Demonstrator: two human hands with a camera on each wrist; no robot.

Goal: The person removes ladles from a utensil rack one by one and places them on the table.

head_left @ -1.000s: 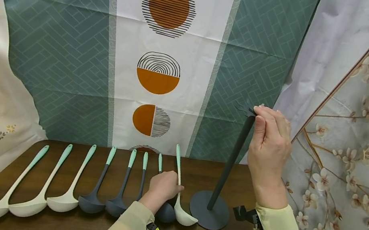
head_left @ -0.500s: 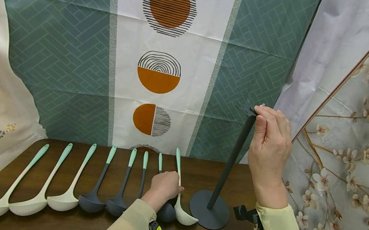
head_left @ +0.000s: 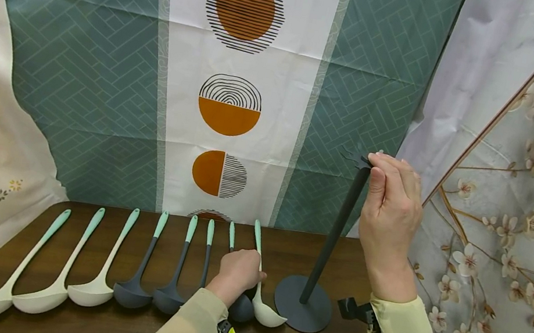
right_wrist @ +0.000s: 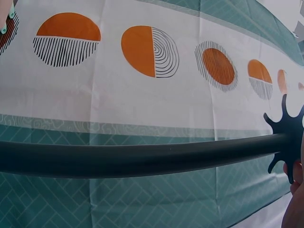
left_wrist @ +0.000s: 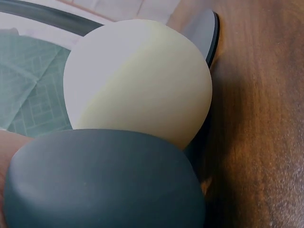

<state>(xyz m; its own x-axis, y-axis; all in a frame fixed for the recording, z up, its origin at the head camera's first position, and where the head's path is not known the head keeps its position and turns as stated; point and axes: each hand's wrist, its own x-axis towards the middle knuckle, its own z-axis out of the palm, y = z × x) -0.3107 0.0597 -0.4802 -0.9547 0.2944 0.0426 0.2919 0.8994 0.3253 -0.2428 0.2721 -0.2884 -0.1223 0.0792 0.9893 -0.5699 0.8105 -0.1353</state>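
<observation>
My left hand (head_left: 239,274) holds the handle of the rightmost cream ladle (head_left: 268,315), which lies on the table with its mint handle end pointing to the back. Partly under that hand is a dark grey ladle (head_left: 241,308). In the left wrist view the cream bowl (left_wrist: 137,80) stands just behind the dark bowl (left_wrist: 104,180); the fingers are mostly hidden there. My right hand (head_left: 391,211) pinches a hook at the top of a tall dark utensil stand (head_left: 335,231). The right wrist view shows the curved hooks (right_wrist: 287,128) and fingertips (right_wrist: 295,175) on one of them.
Left of my left hand, several ladles lie in a row: cream ones (head_left: 40,299) at the far left, then dark grey ones (head_left: 133,295). The stand's round base (head_left: 289,303) is close to the cream bowl. Patterned cloth (head_left: 372,43) hangs behind the table.
The mint end of the rightmost cream ladle's handle has come down a little, with my left hand still on it. My right hand keeps its place on the stand.
</observation>
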